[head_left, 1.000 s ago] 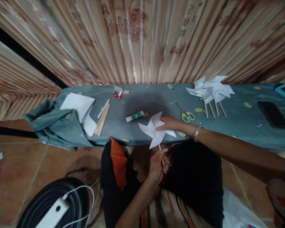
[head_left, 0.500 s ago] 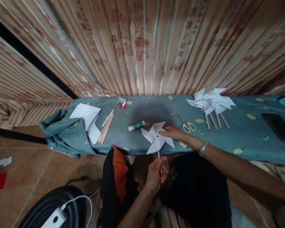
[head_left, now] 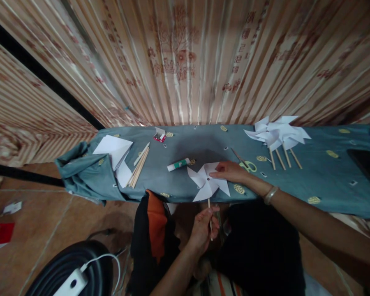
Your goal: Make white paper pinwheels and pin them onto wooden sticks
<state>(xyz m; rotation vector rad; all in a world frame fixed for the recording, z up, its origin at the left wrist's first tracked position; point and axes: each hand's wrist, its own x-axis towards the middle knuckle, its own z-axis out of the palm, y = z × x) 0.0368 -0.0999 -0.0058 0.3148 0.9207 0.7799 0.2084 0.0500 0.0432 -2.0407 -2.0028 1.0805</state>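
Cloth (head_left: 154,181) was spread beneath pinwheel (head_left: 207,185); stick (head_left: 209,203) was gripped by left hand (head_left: 202,226), blade (head_left: 223,187) pinched by right hand (head_left: 231,172). Judged light, easily creased; best held by stick.

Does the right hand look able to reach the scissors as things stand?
Probably yes: the scissors lie close beside the right hand, with nothing seen lying on them. It would likely have to leave the pinwheel it touches first.

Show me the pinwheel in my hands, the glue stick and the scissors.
Held pinwheel (head_left: 208,179): head view, at its centre, on the pin.
Glue stick (head_left: 179,164): head view, on its green label.
Scissors (head_left: 242,161): head view, where blades meet handles.
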